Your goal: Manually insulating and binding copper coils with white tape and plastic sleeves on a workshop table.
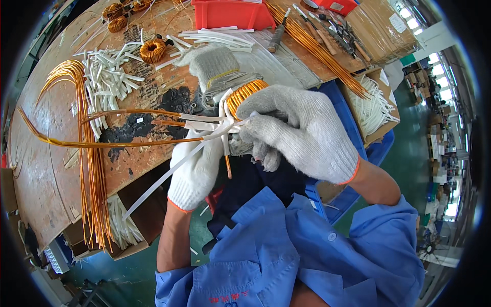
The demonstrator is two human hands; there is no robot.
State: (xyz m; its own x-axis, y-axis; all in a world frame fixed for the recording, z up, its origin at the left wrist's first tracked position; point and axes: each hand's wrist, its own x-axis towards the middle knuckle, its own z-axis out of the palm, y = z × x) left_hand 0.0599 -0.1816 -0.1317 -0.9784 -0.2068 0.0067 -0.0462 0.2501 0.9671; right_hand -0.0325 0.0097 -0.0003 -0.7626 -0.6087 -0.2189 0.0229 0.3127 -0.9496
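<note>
A toroidal coil (246,97) wound with copper wire is in front of me, between my gloved hands. Its long copper leads (128,144) stretch left, partly covered by white sleeving (204,125). My left hand (197,171) is closed beneath the sleeved leads, its fingertips partly hidden. A translucent white strip (163,179) crosses over that hand and hangs down to the left. My right hand (302,128) is closed against the coil's right side, with thumb and forefinger pinched where the white sleeving meets the winding. What exactly sits between those fingertips is hidden.
Copper wires (92,184) drape over the table's front edge beside cut white sleeves (110,74). Another coil (153,51), a red bin (232,14) and a grey roll (212,64) lie farther back. Hand tools (332,36) are at the back right, above a box of white tubing (372,105).
</note>
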